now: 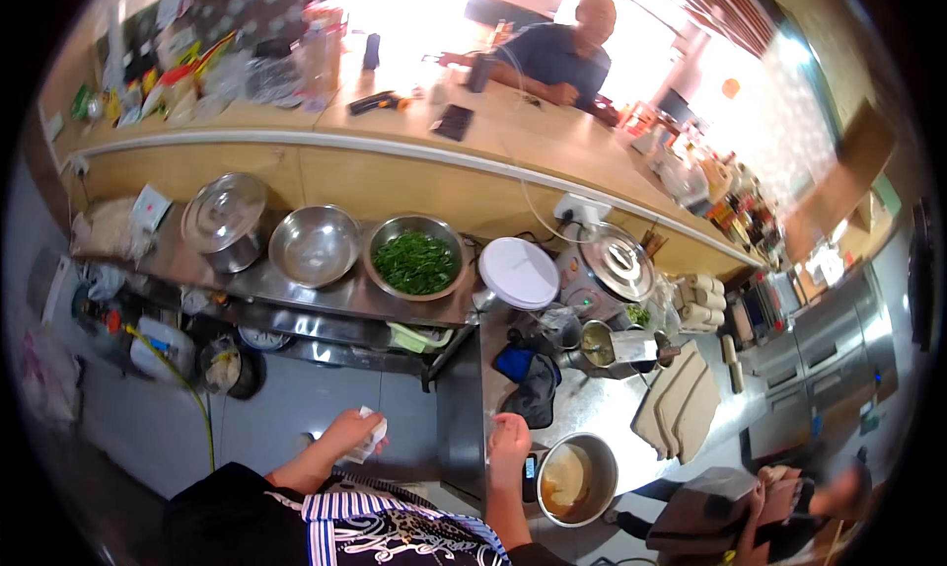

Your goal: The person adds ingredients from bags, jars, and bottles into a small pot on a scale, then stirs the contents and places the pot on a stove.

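Note:
A crumpled white paper or tissue (367, 440) is gripped in my left hand (346, 434), held above the floor before my apron. My right hand (510, 440) has its fingers curled in, and nothing shows in it. It hovers at the worktop's edge, left of a steel pot (608, 470). Pale powder and brown liquid (566, 481) lie inside that pot. Partly hidden beneath the pot is a digital scale (530, 468) with a lit display. Just beyond my right hand lie dark gloves or mitts (534, 392) with a blue part.
On the steel shelf stand a bowl of chopped greens (414, 262), a steel bowl (314, 248) and a lidded pot (226, 222). A white-lidded tub (519, 273), an electric cooker (614, 262) and beige boards (681, 403) are rightward. One person (555, 59) leans on the counter; another (769, 507) is at lower right.

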